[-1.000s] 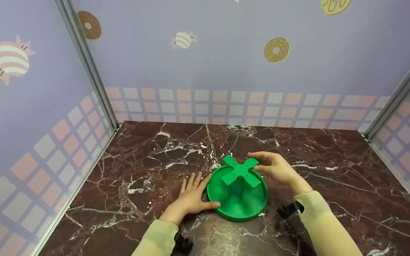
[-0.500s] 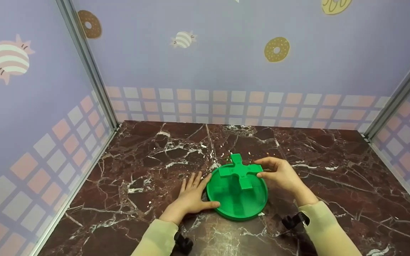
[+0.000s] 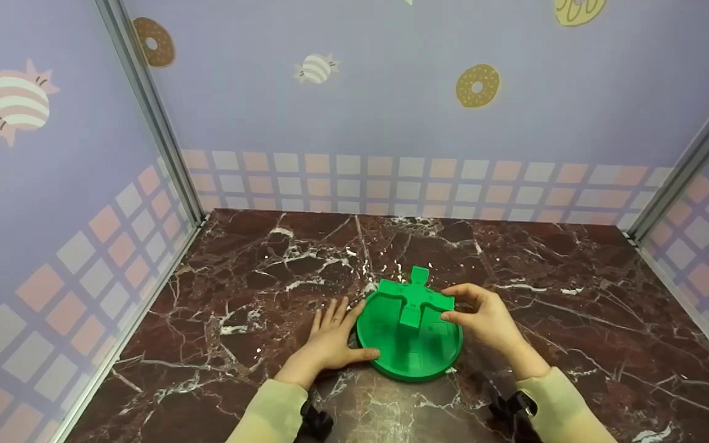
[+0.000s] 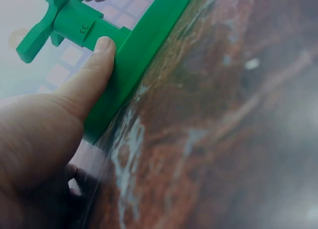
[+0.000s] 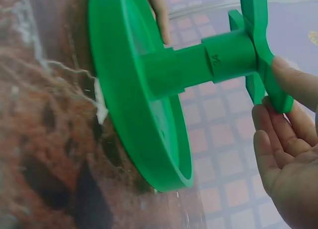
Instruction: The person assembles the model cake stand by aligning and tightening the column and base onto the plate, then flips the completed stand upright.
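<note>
A round green tray with a raised rim lies on the marble-patterned table. From its inside rises a stepped green post, topped by a green four-armed cross. My right hand pinches one arm of this cross between thumb and fingers, at the tray's right side. In the right wrist view the thumb lies along that arm, with fingertips on its other side. My left hand rests against the tray's left side, fingers spread straight and thumb over the rim. Marked digits show on the post in both wrist views.
The dark red marbled table is bounded by a lilac back wall and side walls with printed sweets and tiles. Small pale crumbs are scattered behind the tray. Both wrists wear black straps.
The cross has turned clockwise as seen from above, and my right hand has come round toward me with its arm. My left hand and the tray have stayed in place.
</note>
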A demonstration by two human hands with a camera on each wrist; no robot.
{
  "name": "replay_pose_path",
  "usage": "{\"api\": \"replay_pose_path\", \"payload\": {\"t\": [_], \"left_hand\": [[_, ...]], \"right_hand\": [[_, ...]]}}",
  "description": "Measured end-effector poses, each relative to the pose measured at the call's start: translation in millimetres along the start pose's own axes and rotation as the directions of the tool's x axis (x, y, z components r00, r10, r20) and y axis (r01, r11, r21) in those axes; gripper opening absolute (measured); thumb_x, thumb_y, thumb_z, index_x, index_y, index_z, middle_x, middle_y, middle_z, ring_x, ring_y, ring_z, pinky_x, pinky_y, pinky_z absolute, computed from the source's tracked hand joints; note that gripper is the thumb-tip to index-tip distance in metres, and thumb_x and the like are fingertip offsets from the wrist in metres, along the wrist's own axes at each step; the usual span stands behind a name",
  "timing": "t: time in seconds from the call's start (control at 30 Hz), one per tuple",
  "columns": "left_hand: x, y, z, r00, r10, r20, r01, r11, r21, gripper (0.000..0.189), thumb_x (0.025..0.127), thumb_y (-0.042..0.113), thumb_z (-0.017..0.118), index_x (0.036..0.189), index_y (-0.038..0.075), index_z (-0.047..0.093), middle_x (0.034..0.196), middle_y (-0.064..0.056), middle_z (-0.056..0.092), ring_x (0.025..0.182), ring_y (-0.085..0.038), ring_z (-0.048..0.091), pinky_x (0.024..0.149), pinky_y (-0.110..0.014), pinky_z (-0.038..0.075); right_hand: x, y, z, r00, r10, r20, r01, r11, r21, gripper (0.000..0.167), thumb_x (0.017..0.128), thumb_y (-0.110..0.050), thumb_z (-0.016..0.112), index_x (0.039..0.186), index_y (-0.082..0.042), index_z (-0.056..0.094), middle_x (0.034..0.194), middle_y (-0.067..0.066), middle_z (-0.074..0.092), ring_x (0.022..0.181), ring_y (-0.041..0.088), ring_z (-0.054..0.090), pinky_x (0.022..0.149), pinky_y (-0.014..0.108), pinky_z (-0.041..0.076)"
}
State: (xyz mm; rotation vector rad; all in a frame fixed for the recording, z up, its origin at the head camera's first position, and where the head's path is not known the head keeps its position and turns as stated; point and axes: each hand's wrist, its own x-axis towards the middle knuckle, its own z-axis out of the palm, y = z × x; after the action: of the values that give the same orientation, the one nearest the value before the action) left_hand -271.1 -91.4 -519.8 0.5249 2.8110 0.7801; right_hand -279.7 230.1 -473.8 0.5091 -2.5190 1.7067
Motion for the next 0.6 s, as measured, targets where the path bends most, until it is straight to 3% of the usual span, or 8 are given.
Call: {"api": "replay_pose_path", "payload": {"t": [0.3,0.6], "left_hand": [[-0.6,0.5,-1.0,1.000,0.003,0.002,-0.003,1.000,0.000,0.109,0.084,0.070,0.071,0.167,0.021,0.018,0.173,-0.020,0.008,0.161,-0.044,0.002,0.128,-0.067,0.000],[-0.7,1.0,-1.7,1.000,0.004,0.000,-0.004,1.000,-0.006,0.109,0.084,0.069,0.071,0.167,0.021,0.019,0.173,-0.021,0.008,0.161,-0.045,0.001,0.127,-0.067,0.000]], "right_hand": [[-11.1,-4.0,13.4,0.998,0.018,-0.067,-0.018,1.000,-0.012,0.041,0.079,-0.004,0.088,0.115,-0.001,0.069,0.121,0.016,0.070,0.100,0.006,0.066,0.093,0.037,0.061],[-18.3,-9.8,27.8,0.988,0.033,-0.152,-0.034,0.999,-0.002,0.040,0.073,-0.001,0.091,0.106,-0.003,0.067,0.115,0.014,0.068,0.098,0.003,0.064,0.089,0.034,0.060]]}}
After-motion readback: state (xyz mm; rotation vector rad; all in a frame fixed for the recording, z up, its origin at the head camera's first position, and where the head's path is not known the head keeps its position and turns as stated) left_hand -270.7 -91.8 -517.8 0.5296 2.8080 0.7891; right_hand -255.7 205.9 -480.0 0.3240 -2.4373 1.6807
